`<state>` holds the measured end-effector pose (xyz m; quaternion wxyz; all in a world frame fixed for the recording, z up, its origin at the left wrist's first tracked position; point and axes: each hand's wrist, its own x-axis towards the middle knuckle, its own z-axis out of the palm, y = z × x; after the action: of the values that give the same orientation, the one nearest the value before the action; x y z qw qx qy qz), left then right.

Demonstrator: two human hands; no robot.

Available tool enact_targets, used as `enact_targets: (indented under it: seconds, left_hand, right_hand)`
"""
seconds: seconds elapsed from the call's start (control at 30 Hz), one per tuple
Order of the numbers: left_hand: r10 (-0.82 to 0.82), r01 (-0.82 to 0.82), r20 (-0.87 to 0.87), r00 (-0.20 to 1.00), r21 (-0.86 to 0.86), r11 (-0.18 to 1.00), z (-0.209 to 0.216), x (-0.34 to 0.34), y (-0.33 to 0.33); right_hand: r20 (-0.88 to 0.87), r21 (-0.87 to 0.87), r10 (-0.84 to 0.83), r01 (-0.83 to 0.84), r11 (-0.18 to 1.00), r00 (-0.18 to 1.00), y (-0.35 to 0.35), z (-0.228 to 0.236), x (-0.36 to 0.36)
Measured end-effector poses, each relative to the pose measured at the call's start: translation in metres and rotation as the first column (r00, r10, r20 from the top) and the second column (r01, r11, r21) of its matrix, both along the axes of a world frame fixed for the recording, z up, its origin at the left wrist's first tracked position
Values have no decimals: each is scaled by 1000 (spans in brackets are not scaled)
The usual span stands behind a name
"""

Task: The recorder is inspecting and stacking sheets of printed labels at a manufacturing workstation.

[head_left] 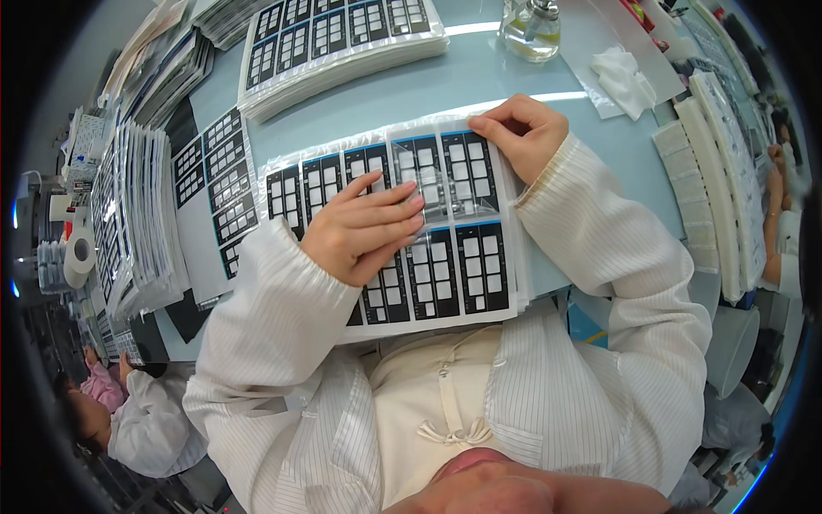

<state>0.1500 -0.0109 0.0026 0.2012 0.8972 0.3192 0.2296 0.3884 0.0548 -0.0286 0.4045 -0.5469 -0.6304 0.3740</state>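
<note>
In front of me lies a white sheet [390, 319] printed with rows of black panels, each holding small white squares. A glossy clear plastic film [438, 190] covers part of its upper right. My left hand [364, 230] rests on the middle of the sheet, fingers stretched out to the right, their tips on the film. At the sheet's top right corner, my right hand [529, 137] has thumb and forefinger pinched together on the film's edge. What lies beneath my left palm is hidden.
Behind the sheet stands a thick stack of similar sheets [342, 73]. A glass bottle of yellowish liquid [531, 32] and a crumpled white tissue [623, 81] sit at the far right. More stacked sheets [141, 214] and a tape roll [80, 250] are leftward. White strips [715, 180] line the right.
</note>
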Motion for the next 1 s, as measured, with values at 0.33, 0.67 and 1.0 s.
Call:
enact_targets:
  seconds: [0.33,0.67,1.0]
  left_hand:
    - [69,-69,-93,993,11,998,8,-27,-57]
    - [152,-148,23,988,-120,982,2,-74,-109]
    - [326,-312,129,937,-121,943,-9,-137,-159]
  right_hand:
    - [-2,-8,-13,13,1000,1000,-3,-2,-3]
    - [65,63,-29,25,998,997,-6,-6,-6]
    - [74,74,-55,50,996,996,-6,-5,-9]
